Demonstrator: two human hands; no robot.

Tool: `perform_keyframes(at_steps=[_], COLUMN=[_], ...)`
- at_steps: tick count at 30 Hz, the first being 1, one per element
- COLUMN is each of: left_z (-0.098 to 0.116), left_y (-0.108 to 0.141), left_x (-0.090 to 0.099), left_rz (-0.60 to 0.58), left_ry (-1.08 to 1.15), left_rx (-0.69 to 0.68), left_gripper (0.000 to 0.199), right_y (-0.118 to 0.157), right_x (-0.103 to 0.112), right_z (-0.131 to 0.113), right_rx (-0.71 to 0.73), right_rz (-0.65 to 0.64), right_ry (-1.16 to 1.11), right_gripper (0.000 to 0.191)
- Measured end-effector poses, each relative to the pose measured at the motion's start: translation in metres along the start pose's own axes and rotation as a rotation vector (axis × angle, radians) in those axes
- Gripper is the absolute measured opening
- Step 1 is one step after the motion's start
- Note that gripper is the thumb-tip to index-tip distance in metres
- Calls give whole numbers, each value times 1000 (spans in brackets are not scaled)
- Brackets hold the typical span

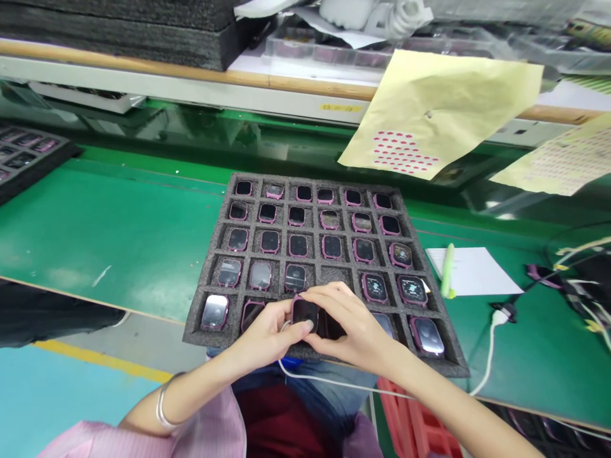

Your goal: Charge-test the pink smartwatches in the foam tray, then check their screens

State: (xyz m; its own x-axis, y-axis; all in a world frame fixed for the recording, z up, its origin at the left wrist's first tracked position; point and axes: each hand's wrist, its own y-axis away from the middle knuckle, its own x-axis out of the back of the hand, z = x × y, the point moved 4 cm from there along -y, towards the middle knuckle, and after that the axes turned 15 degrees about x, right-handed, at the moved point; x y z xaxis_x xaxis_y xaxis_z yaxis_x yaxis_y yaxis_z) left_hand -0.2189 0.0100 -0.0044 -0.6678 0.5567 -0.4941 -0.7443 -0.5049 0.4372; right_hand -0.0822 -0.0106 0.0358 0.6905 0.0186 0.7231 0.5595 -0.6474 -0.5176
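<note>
Between my two hands a smartwatch case (304, 313) with a dark screen and purple frame is raised over the near part of a grey foam tray (458, 356). My left hand (272, 331) pinches its left side, thumb at the lower front edge. The fingers of my right hand (351, 321) close on its top and right side. A white cable (489, 356) runs up to the watch by my left fingers; its end is hidden. Similar watches fill most tray compartments, including one with a lit screen (375, 287). One bare compartment (335, 276) lies just beyond my right hand.
White paper (487, 270) and a green pen (447, 270) lie right of the tray. The cable meets a dark connector there. Another watch tray (28, 156) sits far left. Yellow sheets (443, 108) hang from the shelf. Red crates (415, 426) stand below the table edge.
</note>
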Motion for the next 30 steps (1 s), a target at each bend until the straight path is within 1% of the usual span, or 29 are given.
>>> perform_keyframes(at_steps=[6,10,20,30], left_z=[-4,-6,-9,-4], left_y=[0,-1,-1,1], left_x=[3,4,4,3], left_rz=[31,25,32,55], left_ry=[-33,-77,-122,-204], left_rx=[3,-1,2,-2], left_gripper=[30,33,28,33], right_y=[-1,0,2,6], right_x=[1,1,1,1], right_z=[-1,-1,-3,-4], right_rx=[-16,-19,-30,-65], right_rz=[17,20,-12,-22], right_ry=[-30,-25,-6,9], right_gripper=[45,44,42,41])
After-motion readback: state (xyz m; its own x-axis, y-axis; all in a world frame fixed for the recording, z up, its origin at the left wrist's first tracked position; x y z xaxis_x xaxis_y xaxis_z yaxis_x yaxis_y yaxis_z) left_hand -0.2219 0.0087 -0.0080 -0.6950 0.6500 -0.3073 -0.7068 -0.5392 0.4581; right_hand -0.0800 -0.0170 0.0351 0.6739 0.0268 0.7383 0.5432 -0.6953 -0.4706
